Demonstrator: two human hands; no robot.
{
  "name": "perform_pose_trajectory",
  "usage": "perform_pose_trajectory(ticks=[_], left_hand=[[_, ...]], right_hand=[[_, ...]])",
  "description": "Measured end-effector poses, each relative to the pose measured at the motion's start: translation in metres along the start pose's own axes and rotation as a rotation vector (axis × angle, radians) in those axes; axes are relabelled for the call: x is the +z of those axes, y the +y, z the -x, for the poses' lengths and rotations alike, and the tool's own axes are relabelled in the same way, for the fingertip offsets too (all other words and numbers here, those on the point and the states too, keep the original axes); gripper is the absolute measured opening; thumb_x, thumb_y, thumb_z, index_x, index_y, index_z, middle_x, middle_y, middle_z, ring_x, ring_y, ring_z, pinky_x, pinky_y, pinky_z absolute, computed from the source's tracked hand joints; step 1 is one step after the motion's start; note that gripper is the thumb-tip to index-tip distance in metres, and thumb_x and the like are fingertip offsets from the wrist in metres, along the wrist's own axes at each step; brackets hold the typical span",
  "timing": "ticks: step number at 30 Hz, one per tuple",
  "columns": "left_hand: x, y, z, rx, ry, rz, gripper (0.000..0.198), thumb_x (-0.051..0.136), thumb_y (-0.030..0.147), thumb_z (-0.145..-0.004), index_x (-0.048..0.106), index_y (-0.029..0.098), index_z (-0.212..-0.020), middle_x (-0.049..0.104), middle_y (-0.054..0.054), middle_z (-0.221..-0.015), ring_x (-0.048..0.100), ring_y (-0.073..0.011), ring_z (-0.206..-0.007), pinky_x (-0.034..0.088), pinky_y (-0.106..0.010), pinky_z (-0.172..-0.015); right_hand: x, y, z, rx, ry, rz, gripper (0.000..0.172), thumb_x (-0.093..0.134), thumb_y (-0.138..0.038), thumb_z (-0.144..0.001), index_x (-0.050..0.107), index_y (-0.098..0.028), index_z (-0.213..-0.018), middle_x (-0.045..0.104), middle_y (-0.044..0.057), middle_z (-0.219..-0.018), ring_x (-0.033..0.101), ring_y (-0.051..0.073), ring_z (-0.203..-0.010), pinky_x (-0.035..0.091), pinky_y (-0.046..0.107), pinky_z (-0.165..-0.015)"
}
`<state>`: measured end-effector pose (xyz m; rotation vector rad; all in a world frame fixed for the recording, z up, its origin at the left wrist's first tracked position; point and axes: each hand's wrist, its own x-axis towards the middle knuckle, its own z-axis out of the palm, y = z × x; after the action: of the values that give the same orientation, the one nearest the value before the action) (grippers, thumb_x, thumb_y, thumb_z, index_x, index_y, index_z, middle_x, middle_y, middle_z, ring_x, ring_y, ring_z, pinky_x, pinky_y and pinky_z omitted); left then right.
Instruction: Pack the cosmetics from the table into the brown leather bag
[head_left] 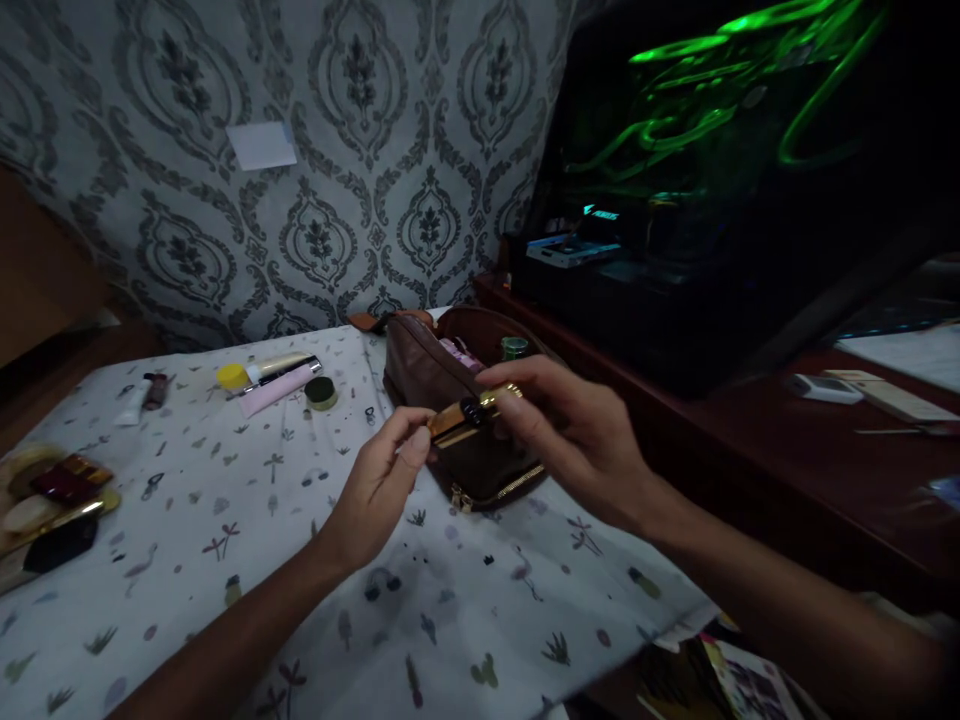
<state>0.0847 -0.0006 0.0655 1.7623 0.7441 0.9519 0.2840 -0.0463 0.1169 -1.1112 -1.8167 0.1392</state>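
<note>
Bottle point(452, 421) part-hidden by left hand point(381, 487)

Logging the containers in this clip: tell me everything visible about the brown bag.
The brown bag looks like smooth leather, with a gold-coloured zipper along its near edge. It sits open on the patterned tablecloth, a pinkish item and a green-topped item showing inside. The left hand and right hand partly hide it; contact is unclear.

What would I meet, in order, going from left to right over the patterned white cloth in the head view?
Glossy dark-red rectangular case, small white tube, round yellow cap, short round dark-green jar, left hand, small amber container with a gold cap, right hand.
</note>
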Motion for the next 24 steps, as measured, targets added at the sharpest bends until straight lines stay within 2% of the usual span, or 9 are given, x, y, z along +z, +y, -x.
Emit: perform_pose_trajectory(ticks=[2,5,7,9,12,16,21,24], left_hand=[[0.003,0.002,-0.002,0.161,0.062,-0.243,0.03,0.041,0.04,-0.103,0.054,0.02,-0.121,0.062,-0.006,-0.101,0.059,-0.0166,-0.089,0.049,-0.028,-0.074],[0.013,0.003,-0.007,0.518,0.123,-0.594,0.027,0.045,0.025,-0.101,0.052,0.014,-0.124,0.061,-0.013,-0.116,0.056,-0.023,-0.112,0.049,-0.038,-0.094],[0.021,0.004,-0.011,0.734,0.11,-0.776,0.029,0.048,0.02,-0.099,0.053,0.009,-0.125,0.062,-0.016,-0.123,0.051,-0.0266,-0.123,0.044,-0.043,-0.104],[0.031,0.003,-0.015,0.857,0.073,-0.901,0.032,0.049,0.019,-0.099,0.054,0.006,-0.127,0.062,-0.017,-0.128,0.047,-0.028,-0.13,0.04,-0.045,-0.108],[0.042,-0.001,-0.017,0.899,0.037,-0.987,0.033,0.05,0.018,-0.098,0.057,0.007,-0.128,0.064,-0.015,-0.129,0.047,-0.0267,-0.132,0.037,-0.046,-0.11],[0.045,-0.008,-0.014,0.877,0.007,-0.972,0.038,0.054,0.013,-0.094,0.059,0.019,-0.131,0.063,-0.01,-0.129,0.046,-0.0272,-0.13,0.031,-0.051,-0.114],[0.042,-0.015,-0.01,0.884,-0.046,-0.965,0.048,0.057,0.011,-0.09,0.056,0.022,-0.137,0.058,-0.011,-0.134,0.042,-0.0286,-0.133,0.027,-0.054,-0.116],[0.042,-0.017,-0.011,0.893,-0.05,-0.96,0.048,0.056,0.011,-0.09,0.056,0.021,-0.137,0.057,-0.011,-0.135,0.041,-0.0288,-0.134,0.027,-0.054,-0.116]], right_hand=[[-0.012,0.004,-0.001,0.04,0.063,0.051,0.021,0.052,-0.034,-0.1,0.065,-0.02,-0.109,0.069,0.001,-0.083,0.062,0.011,-0.063,0.048,0.022,-0.058],[-0.031,0.011,0.0,0.074,0.154,0.123,0.021,0.055,-0.037,-0.098,0.062,-0.022,-0.111,0.068,0.002,-0.084,0.064,0.012,-0.064,0.048,0.022,-0.054],[-0.042,0.016,0.001,0.074,0.202,0.201,0.024,0.058,-0.038,-0.096,0.058,-0.022,-0.113,0.067,0.001,-0.083,0.065,0.014,-0.067,0.048,0.023,-0.053],[-0.051,0.02,0.001,0.045,0.217,0.322,0.022,0.061,-0.037,-0.094,0.057,-0.021,-0.109,0.067,0.001,-0.082,0.066,0.014,-0.068,0.048,0.023,-0.055],[-0.059,0.025,-0.001,0.002,0.153,0.472,0.017,0.061,-0.035,-0.093,0.058,-0.02,-0.101,0.067,0.0,-0.077,0.064,0.013,-0.062,0.046,0.023,-0.054],[-0.061,0.03,-0.005,-0.017,-0.035,0.544,0.017,0.056,-0.035,-0.095,0.061,-0.019,-0.099,0.068,0.0,-0.073,0.061,0.012,-0.056,0.044,0.024,-0.053],[-0.057,0.044,-0.007,-0.01,-0.235,0.585,0.02,0.05,-0.034,-0.098,0.065,-0.021,-0.102,0.073,0.006,-0.092,0.067,0.016,-0.074,0.048,0.026,-0.066],[-0.055,0.053,-0.007,-0.035,-0.301,0.626,0.023,0.048,-0.033,-0.099,0.066,-0.02,-0.101,0.071,0.007,-0.092,0.066,0.017,-0.078,0.047,0.026,-0.068]])
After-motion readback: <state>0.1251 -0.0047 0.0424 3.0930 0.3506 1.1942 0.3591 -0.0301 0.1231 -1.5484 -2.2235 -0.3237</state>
